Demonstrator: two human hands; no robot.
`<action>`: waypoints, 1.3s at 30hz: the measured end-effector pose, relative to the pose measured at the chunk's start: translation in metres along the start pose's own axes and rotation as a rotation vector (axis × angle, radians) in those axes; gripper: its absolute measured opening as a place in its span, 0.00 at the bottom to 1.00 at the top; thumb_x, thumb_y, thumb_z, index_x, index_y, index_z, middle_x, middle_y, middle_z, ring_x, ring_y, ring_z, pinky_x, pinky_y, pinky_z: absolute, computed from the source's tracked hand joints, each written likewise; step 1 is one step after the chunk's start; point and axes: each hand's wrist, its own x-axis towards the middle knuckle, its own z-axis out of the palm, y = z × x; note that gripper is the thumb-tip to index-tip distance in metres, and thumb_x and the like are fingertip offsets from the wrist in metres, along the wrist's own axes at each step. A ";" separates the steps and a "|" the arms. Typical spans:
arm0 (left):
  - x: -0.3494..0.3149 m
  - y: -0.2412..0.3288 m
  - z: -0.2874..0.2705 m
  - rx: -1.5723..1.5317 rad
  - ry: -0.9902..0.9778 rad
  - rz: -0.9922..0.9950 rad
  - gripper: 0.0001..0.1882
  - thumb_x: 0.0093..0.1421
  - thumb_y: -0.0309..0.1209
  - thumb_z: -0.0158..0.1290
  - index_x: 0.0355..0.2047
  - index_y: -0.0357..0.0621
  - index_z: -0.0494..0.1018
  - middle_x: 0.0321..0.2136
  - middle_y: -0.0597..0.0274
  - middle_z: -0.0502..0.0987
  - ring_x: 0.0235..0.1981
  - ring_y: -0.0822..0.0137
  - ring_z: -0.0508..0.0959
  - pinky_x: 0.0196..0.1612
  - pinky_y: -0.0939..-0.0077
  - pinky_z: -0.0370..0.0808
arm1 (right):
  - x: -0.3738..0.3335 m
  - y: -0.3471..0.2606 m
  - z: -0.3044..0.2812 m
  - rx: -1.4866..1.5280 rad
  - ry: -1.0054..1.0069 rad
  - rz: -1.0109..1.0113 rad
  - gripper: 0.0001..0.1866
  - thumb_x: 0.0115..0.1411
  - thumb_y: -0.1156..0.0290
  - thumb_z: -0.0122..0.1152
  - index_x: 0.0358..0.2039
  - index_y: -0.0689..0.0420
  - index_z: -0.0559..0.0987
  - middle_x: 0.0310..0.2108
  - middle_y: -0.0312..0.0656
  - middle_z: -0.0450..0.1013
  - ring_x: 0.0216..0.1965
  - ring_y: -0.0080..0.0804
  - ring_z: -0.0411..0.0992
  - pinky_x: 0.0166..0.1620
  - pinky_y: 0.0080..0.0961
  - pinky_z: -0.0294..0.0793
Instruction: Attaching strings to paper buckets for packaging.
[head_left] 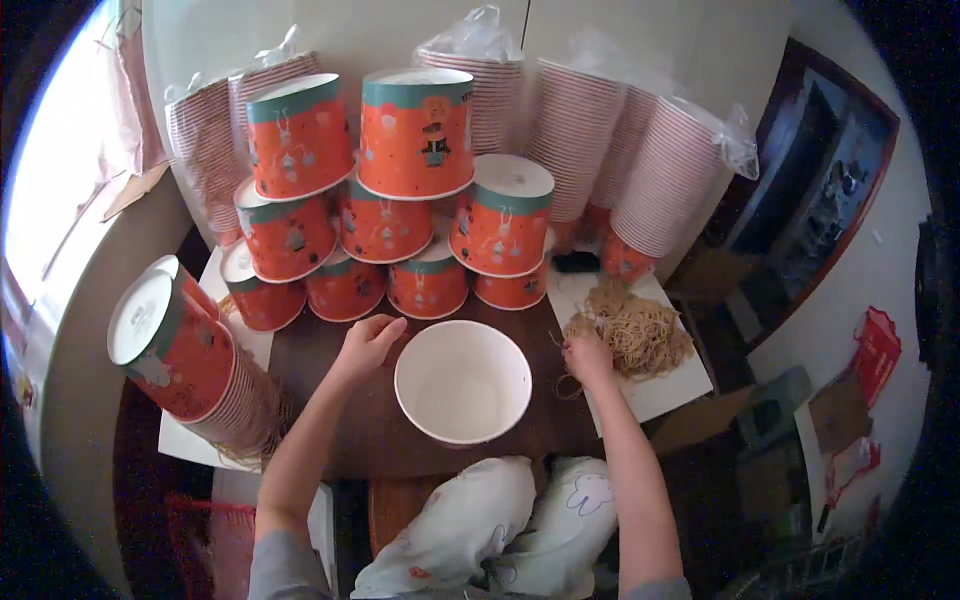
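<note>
A white-lined paper bucket [463,382] stands mouth up on the dark table in front of me. Just past its left rim, my left hand [368,347] hovers with its fingers loosely extended, and I see nothing held in them. On the right, my right hand [588,358] pinches strands at the edge of a tangled heap of tan twine [645,335]. The heap lies on a white board [675,385], and a few loose loops trail beside my fingers. What exactly lies under the fingertips is partly hidden.
Upside-down orange buckets [415,135] with green bands are stacked in tiers at the back. Behind them rise tall nested stacks [575,140] in clear plastic. Another nested stack [180,345] leans at the left, twine beside it. A dark small object [577,262] lies behind the heap.
</note>
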 end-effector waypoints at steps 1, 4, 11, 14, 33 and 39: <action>0.006 -0.002 0.001 -0.024 0.011 0.069 0.17 0.57 0.38 0.46 0.34 0.33 0.70 0.26 0.62 0.73 0.24 0.75 0.72 0.26 0.80 0.70 | 0.006 0.006 0.013 -0.074 0.096 -0.110 0.06 0.46 0.70 0.56 0.26 0.57 0.76 0.31 0.47 0.70 0.34 0.44 0.69 0.38 0.36 0.69; 0.020 -0.003 0.007 -0.232 -0.041 -0.007 0.16 0.57 0.37 0.46 0.33 0.35 0.70 0.25 0.63 0.73 0.24 0.76 0.71 0.26 0.81 0.69 | 0.021 0.001 0.030 -0.048 0.013 -0.080 0.10 0.49 0.70 0.54 0.31 0.61 0.72 0.34 0.48 0.69 0.36 0.48 0.69 0.38 0.39 0.70; 0.044 0.036 0.001 0.100 -0.346 0.226 0.16 0.52 0.38 0.51 0.32 0.35 0.72 0.25 0.58 0.75 0.27 0.72 0.74 0.30 0.78 0.71 | 0.040 -0.011 0.040 -0.020 -0.139 0.042 0.08 0.47 0.76 0.52 0.29 0.63 0.72 0.33 0.53 0.68 0.38 0.49 0.67 0.41 0.38 0.68; 0.045 0.043 -0.004 0.255 -0.458 0.287 0.20 0.50 0.41 0.53 0.35 0.36 0.71 0.28 0.55 0.75 0.30 0.65 0.76 0.34 0.74 0.71 | 0.044 -0.017 0.026 -0.035 -0.128 -0.033 0.07 0.48 0.76 0.51 0.29 0.62 0.71 0.31 0.52 0.68 0.38 0.48 0.66 0.42 0.38 0.66; 0.046 0.032 -0.009 0.548 -0.254 0.436 0.09 0.50 0.33 0.47 0.27 0.42 0.72 0.23 0.53 0.75 0.26 0.53 0.75 0.31 0.62 0.71 | 0.000 -0.205 -0.088 0.691 -0.069 -0.492 0.05 0.51 0.77 0.50 0.29 0.61 0.67 0.21 0.45 0.67 0.25 0.35 0.68 0.30 0.27 0.66; 0.036 0.041 -0.047 0.676 -0.572 0.309 0.09 0.47 0.33 0.48 0.26 0.41 0.73 0.23 0.53 0.75 0.27 0.55 0.75 0.31 0.66 0.71 | -0.004 -0.211 -0.072 0.624 -0.235 -0.394 0.06 0.50 0.75 0.52 0.30 0.59 0.68 0.25 0.45 0.71 0.29 0.39 0.71 0.32 0.30 0.69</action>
